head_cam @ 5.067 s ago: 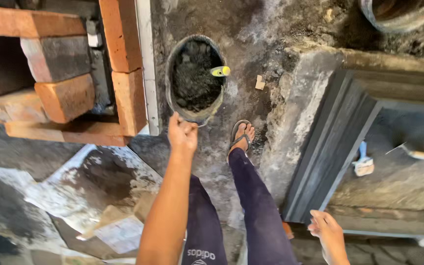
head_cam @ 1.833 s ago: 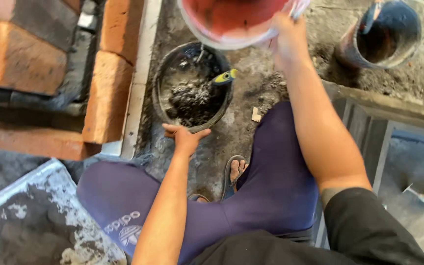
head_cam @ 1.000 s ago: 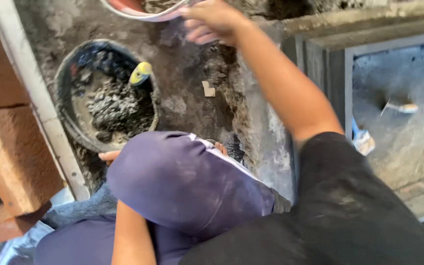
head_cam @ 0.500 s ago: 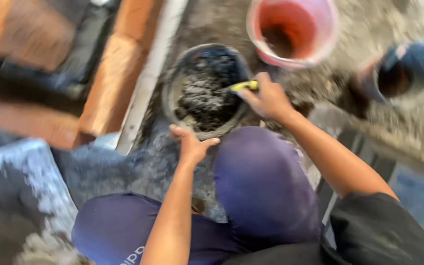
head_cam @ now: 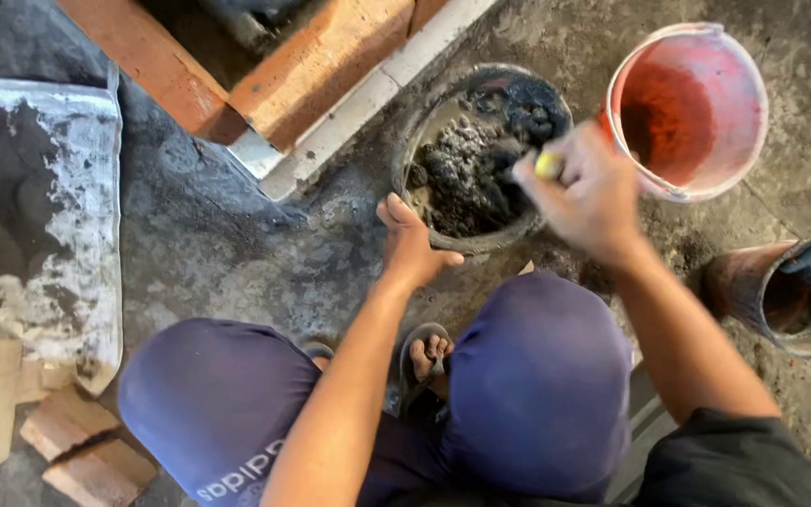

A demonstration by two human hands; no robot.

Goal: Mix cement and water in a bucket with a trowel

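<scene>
I squat over a black round pan point(head_cam: 417, 155) filled with wet grey mortar point(head_cam: 466, 169). My left hand point(head_cam: 412, 246) grips the pan's near rim. My right hand point(head_cam: 586, 192) is closed around a yellow-tipped tool handle point(head_cam: 548, 166) that dips into the mortar at the pan's right side; the tool's blade is hidden. My knees in dark blue trousers fill the lower frame, with a sandalled foot point(head_cam: 427, 357) between them.
A red plastic bucket point(head_cam: 696, 66) stands right of the pan. A dark bucket point(head_cam: 804, 291) lies tilted at the far right. Orange bricks point(head_cam: 330, 56) and a white strip point(head_cam: 377, 89) run along the top. A mortar-stained sheet point(head_cam: 39, 225) lies left, brick pieces point(head_cam: 82, 451) bottom left.
My right hand has put down the red bucket, which now stands right of the pan, and has taken the yellow-handled tool in the mortar. My left hand has stayed on the pan's rim.
</scene>
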